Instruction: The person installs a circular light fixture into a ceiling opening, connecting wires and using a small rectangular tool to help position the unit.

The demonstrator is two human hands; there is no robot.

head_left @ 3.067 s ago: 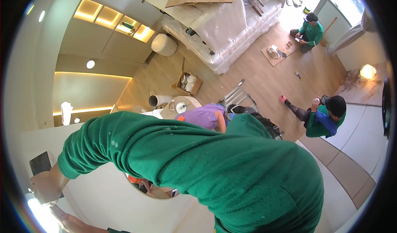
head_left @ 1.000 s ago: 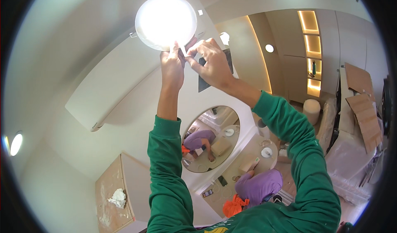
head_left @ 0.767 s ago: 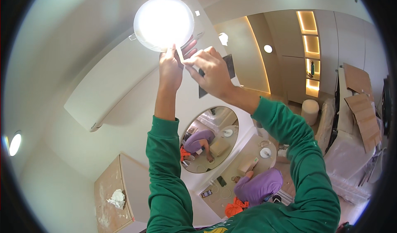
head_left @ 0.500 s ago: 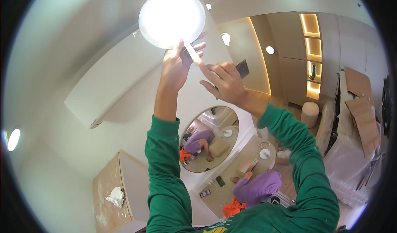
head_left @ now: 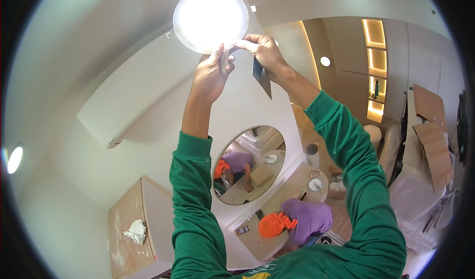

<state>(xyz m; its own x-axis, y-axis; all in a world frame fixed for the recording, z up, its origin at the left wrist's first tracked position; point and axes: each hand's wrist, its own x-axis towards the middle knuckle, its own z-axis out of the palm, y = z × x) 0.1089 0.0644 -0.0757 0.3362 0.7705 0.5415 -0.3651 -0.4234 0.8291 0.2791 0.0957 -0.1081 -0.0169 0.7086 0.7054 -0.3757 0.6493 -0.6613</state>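
Note:
A lit round ceiling light (head_left: 210,19) glows overhead, with a small wire clip (head_left: 170,34) sticking out beside its rim. Just below the light is my left hand (head_left: 210,78), its thumb at the lower rim and its fingers closed around a pale narrow strip (head_left: 225,61). I cannot make out what that strip belongs to. My right hand (head_left: 267,56) reaches to the lower right rim, its thumb and finger pinched there. Against its palm it grips a dark flat blade-like plate (head_left: 261,78), which points downward. Glare hides detail where the fingertips meet the rim.
Below, a person in purple with an orange head covering (head_left: 277,224) bends over a counter (head_left: 262,244) by an oval mirror (head_left: 250,165). White crumpled material (head_left: 136,232) lies on a cabinet top (head_left: 121,212). Cardboard sheets (head_left: 433,148) rest on wrapped furniture at right.
My right hand has moved up and left to the light's rim, and the dark plate now hangs downward. The person below has turned, showing the orange head covering fully.

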